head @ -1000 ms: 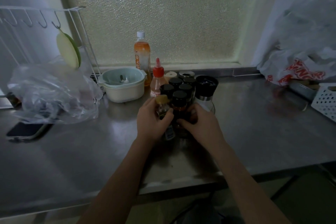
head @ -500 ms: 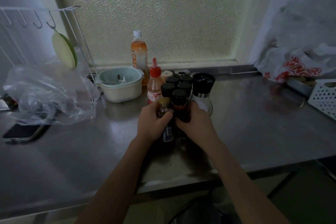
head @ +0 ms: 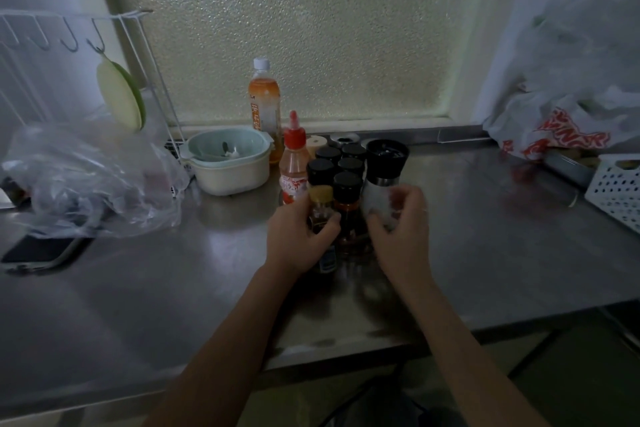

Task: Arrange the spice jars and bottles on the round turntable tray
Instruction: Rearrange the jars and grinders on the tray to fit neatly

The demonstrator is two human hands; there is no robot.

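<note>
Left hand: the left hand [head: 300, 236] is wrapped around a small gold-capped jar [head: 320, 208] at the 6 o'clock edge of the cluster, fingers curled across its front, apparently to hold it upright and pressed in against its neighbours.
Right hand: the right hand [head: 398, 232] is half open and blurred, thumb and fingers cupped about the clear lower body of the grinder [head: 382, 177] at 3 o'clock; whether it grips the glass or only brushes it cannot be told.
Front row: a black-capped jar with a red label [head: 347, 204] stands between the two hands, touching the gold-capped jar, seemingly packed tight to save room.
Turntable tray: the round turntable tray is hidden under the jars and hands; only a dark patch shows beneath them, so its rim cannot be placed.
Middle of cluster: several more black-capped jars [head: 341, 158] stand upright, cap against cap, toward 12 o'clock.
Red-nozzled bottle: a squeeze bottle [head: 293, 163] stands at 9 o'clock, just beside the jars, tall enough to suit the outer ring.
Behind: a pale bowl [head: 228, 163] and an orange drink bottle [head: 265, 104] stand at 10 to 11 o'clock near the frosted window, apart from the group.
Stage: judged from the crowding, the arranging looks nearly done, with final nudging likely left.
</note>
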